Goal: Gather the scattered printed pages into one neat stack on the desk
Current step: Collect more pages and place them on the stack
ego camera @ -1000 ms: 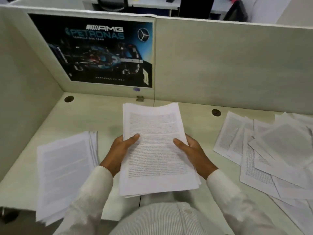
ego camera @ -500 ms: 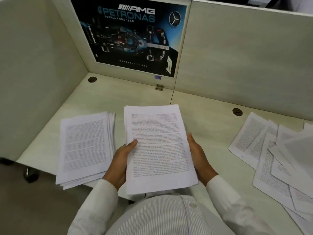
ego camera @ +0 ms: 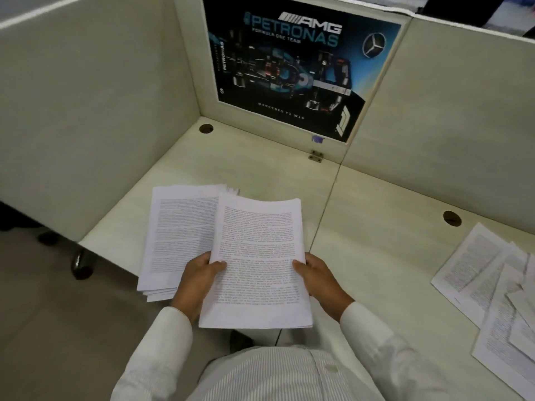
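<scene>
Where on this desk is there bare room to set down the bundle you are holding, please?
Bare desk runs behind the stack, up to the poster wall. Another free patch lies between the held bundle and the scattered pages, in front of the right round hole. Crowded: the right edge, where pages overlap, and the front left corner under the stack.

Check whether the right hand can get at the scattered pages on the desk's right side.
Probably, once freed: the right hand grips the held bundle with the left hand. Only bare desk lies between it and the scattered pages, with nothing on top of them.
</scene>
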Action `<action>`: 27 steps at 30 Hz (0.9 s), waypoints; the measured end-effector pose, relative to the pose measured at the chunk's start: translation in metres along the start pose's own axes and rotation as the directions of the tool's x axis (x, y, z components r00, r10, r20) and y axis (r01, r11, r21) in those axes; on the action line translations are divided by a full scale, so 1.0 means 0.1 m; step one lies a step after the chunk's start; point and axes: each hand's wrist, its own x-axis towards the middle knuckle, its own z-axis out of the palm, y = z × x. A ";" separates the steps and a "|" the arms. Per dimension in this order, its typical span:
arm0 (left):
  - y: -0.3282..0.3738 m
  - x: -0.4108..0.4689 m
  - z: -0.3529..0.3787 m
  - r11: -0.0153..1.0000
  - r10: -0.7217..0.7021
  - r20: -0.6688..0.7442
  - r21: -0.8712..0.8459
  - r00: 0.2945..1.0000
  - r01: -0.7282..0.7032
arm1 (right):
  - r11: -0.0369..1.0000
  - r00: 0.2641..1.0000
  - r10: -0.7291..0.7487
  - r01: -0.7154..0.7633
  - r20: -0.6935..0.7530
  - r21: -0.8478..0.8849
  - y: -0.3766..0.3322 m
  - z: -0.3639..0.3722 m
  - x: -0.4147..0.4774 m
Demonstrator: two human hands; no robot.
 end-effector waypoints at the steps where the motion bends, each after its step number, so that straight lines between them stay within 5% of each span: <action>1: 0.01 0.01 -0.09 1.000 0.019 -0.025 0.005 1.000 -0.019 | 0.998 0.998 0.007 -0.004 0.055 -0.057 -0.03 0.08 0.05; 7: 0.10 0.17 -0.63 0.997 0.073 -0.174 0.038 0.982 -0.068 | 0.971 0.973 -0.029 0.082 0.229 -0.225 -0.27 0.61 0.30; 14: 0.26 0.50 -1.12 0.992 0.093 -0.253 0.106 0.963 -0.068 | 0.943 0.963 -0.103 0.174 0.249 -0.283 -0.48 1.20 0.58; 16: 0.23 0.64 -1.21 0.961 0.111 -0.285 0.275 0.952 -0.030 | 0.893 0.965 -0.106 0.199 0.241 -0.404 -0.45 1.28 0.64; 19: 0.08 0.77 -1.26 0.785 0.100 -0.393 0.595 0.914 0.170 | 0.766 0.969 -0.097 0.220 0.229 -0.604 -0.30 1.33 0.71; 27: -0.16 0.87 -1.31 0.807 0.021 -0.435 0.539 0.900 0.241 | 0.698 0.959 -0.005 0.206 0.283 -0.686 0.05 1.28 0.66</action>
